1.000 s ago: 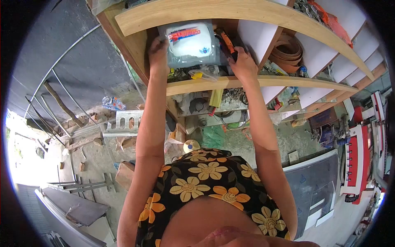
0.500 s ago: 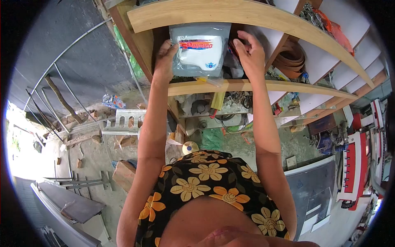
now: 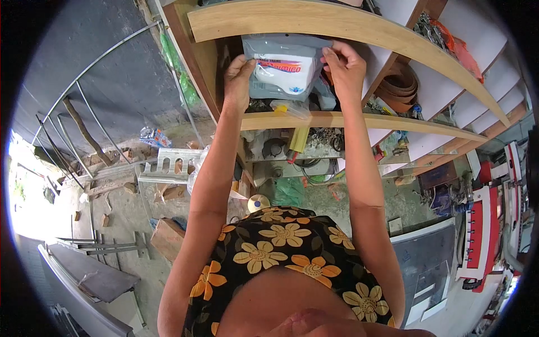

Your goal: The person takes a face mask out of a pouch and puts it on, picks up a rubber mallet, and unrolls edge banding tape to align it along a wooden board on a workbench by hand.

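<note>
Head view: left grip point(image 3: 238, 81) and right grip point(image 3: 345, 70) pinch packet point(image 3: 286, 73) between wooden rails point(image 3: 281, 19); coiled strip point(image 3: 401, 101) beyond divider point(image 3: 383, 74).

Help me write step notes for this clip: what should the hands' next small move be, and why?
I'd probably draw the clear packet toward the body, past the lower curved board. The left hand pinches its left edge and the right hand its upper right corner, so both sides seem secured.
</note>
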Tool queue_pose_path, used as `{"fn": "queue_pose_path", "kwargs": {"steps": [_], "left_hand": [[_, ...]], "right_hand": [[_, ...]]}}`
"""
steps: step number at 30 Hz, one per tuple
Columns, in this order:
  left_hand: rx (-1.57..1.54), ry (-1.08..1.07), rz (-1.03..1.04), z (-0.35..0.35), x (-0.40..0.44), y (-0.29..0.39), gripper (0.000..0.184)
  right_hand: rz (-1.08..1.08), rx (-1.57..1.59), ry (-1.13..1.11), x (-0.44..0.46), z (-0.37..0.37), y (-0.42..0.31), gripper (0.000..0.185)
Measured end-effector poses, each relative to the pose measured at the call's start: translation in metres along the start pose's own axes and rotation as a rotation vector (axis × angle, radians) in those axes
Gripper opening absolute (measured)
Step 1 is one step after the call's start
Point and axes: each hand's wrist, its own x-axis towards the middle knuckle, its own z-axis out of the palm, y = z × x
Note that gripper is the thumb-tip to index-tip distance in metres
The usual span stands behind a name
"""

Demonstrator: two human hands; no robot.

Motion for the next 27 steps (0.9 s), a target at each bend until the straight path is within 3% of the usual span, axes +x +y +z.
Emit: {"fn": "queue_pose_path", "kwargs": {"steps": [6,8,12,15,18,22,27], "left_hand": [[0.205,0.032,0.036,-0.003,-0.001,-0.007,0.019],[0.475,0.197,0.153,0.000,-0.004,-0.007,0.029],[0.797,0.322,0.270,0.021,-0.019,0.019,0.047],[0.960,0.415,0.420,0.043,-0.033,0.036,0.047],[0.935,0.306,0.452,0.055,-0.041,0.042,0.045],[0.937,0.115,0.555,0.060,-0.036,0.041,0.030],[0.920,0.085,0.445,0.067,-0.038,0.042,0.027]], "right_hand": [[-0.230,-0.132,0.049,-0.018,-0.005,0.008,0.008],[-0.308,-0.181,0.102,-0.024,-0.004,0.006,0.010],[-0.240,-0.126,0.118,-0.031,-0.002,0.007,0.008],[-0.148,-0.085,0.116,-0.034,0.000,0.006,0.009],[-0.098,-0.033,0.101,-0.033,-0.001,0.004,0.010],[-0.042,-0.014,0.074,-0.033,-0.001,-0.001,0.009],[0.035,0.000,0.055,-0.036,-0.001,-0.002,0.008]]}}
